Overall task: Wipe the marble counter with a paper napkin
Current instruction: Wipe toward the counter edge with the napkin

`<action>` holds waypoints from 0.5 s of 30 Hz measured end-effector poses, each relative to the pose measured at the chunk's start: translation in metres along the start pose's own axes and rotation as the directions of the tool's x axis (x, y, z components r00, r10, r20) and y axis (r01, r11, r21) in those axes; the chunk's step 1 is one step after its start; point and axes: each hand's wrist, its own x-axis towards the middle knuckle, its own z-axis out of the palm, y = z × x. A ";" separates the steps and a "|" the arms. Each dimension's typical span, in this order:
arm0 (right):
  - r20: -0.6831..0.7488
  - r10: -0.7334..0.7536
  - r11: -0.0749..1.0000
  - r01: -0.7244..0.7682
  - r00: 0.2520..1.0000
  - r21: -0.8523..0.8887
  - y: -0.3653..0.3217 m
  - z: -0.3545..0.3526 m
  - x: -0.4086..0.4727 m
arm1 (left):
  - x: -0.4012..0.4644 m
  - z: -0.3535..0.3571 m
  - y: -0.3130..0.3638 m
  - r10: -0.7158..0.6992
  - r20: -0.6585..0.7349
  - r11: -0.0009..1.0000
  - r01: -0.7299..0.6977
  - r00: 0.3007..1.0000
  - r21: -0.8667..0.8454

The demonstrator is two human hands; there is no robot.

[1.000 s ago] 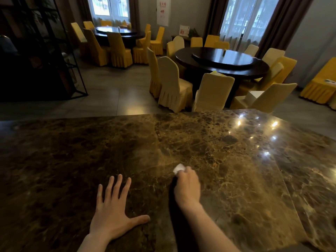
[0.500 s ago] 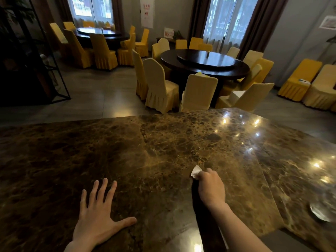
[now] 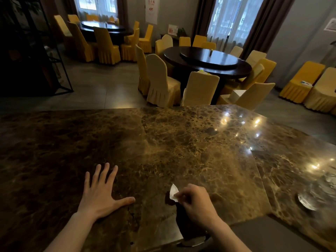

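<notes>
We see our left hand lying flat on the marble surface, palm down, its grip spread wide and empty. Our right hand reaches in near the front edge, its grip curled and pinching a small crumpled white napkin down against the surface.
</notes>
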 end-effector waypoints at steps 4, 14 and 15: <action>0.032 0.079 0.950 -0.085 0.996 0.299 -0.018 -0.010 -0.026 | -0.008 0.003 0.002 -0.004 -0.024 1.000 0.004 1.000 -0.005; 0.415 -0.057 0.958 -0.066 0.908 0.278 -0.024 0.048 -0.103 | -0.030 0.010 0.004 -0.018 -0.054 1.000 0.018 0.998 0.004; 0.430 -0.058 0.973 -0.045 0.901 0.226 -0.019 0.058 -0.108 | -0.031 0.009 0.005 -0.019 -0.053 1.000 0.019 0.998 0.005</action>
